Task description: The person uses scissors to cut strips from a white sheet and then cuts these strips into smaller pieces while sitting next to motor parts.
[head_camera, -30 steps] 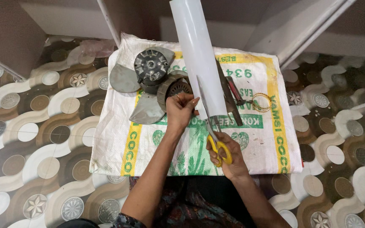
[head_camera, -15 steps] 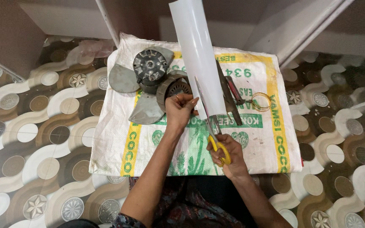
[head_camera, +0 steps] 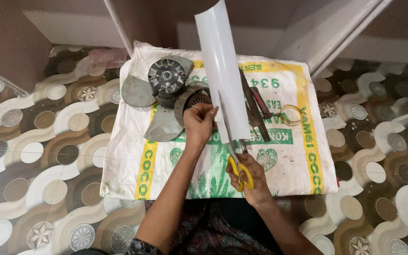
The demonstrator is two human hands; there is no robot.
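Note:
A long white sheet [head_camera: 223, 66] stands up from the sack [head_camera: 289, 156] and leans away from me. My left hand [head_camera: 198, 123] pinches its near left edge. My right hand [head_camera: 247, 175] grips yellow-handled scissors [head_camera: 234, 158], whose blades run up into the sheet's lower edge. The blades look nearly closed along a cut line.
A grey fan motor with metal blades [head_camera: 166, 89] lies on the sack left of the sheet. Pliers and a dark tool [head_camera: 257, 109] lie to the right, beside a small coil of wire [head_camera: 290, 114]. A patterned tile floor [head_camera: 38, 156] surrounds the sack; walls stand behind.
The scissors have moved slightly further up into the sheet. Both hands hold about the same places.

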